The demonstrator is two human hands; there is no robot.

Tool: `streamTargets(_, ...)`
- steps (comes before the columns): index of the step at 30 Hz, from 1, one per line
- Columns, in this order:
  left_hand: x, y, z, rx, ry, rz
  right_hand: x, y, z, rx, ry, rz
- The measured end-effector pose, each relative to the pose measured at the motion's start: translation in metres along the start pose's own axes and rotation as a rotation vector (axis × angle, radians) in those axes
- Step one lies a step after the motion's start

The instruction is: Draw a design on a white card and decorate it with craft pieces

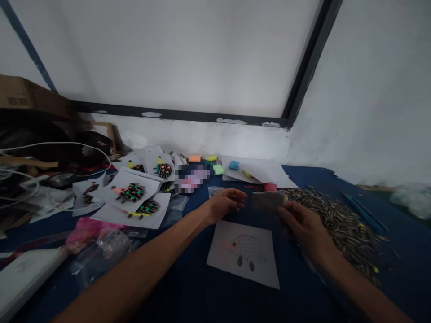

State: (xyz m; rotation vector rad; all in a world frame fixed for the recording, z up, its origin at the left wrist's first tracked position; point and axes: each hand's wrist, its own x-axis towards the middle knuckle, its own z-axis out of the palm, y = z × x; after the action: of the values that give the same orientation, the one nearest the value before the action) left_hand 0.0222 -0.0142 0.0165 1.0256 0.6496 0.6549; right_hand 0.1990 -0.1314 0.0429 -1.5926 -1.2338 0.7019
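My right hand (pixel 301 224) pinches a flat grey-brown rectangular piece (pixel 268 201) by its right end, above the blue table; blur hides what exactly it is. Facing it, my left hand (pixel 226 204) hangs in the air with fingers curved and apart, holding nothing. Below both hands lies a white paper sheet (pixel 218 251) with a hedgehog shape on it. The hedgehog (pixel 249 249) has a pinkish snout, a dark eye, rows of small marks on its body and two dark oval feet.
A heap of seed-like, striped slender pieces (pixel 343 224) spreads at right, beside a blue strip-like object (pixel 365 211). Finished-looking hedgehog sheets (pixel 134 193) overlap at left. Small coloured packets, orange (pixel 194 158) and blue (pixel 234 164), sit near the wall. Plastic bags (pixel 107 246) and a white box (pixel 30 278) lie front left.
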Motion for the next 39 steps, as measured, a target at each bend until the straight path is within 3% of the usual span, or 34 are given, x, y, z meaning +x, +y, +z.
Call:
streamTargets(7, -0.004, 0.004, 0.003, -0.118, 0.024, -0.023, 0.003, 0.004, 0.000, -0.040, -0.011, 0.002)
streamTargets(15, -0.005, 0.009, -0.002, -0.011, 0.131, 0.016, 0.007, -0.001, 0.002, -0.135, -0.010, 0.001)
streamTargets(21, 0.000, 0.008, -0.003, -0.046, 0.189, 0.100, 0.021, -0.004, 0.007, -0.102, -0.096, -0.016)
streamTargets(26, 0.001, 0.004, -0.007, 0.057, 0.215, 0.156, 0.042, -0.007, 0.019, -0.154, -0.114, -0.061)
streamTargets(30, 0.004, 0.003, -0.013, 0.141, 0.351, 0.290, 0.063, -0.008, 0.036, -0.176, -0.088, -0.064)
streamTargets(34, 0.009, 0.003, -0.018, 0.094, 0.499, 0.427, 0.082, -0.009, 0.053, -0.204, -0.084, -0.044)
streamTargets(39, 0.010, 0.003, -0.020, 0.061, 0.484, 0.442, 0.098, -0.010, 0.063, -0.253, -0.127, -0.037)
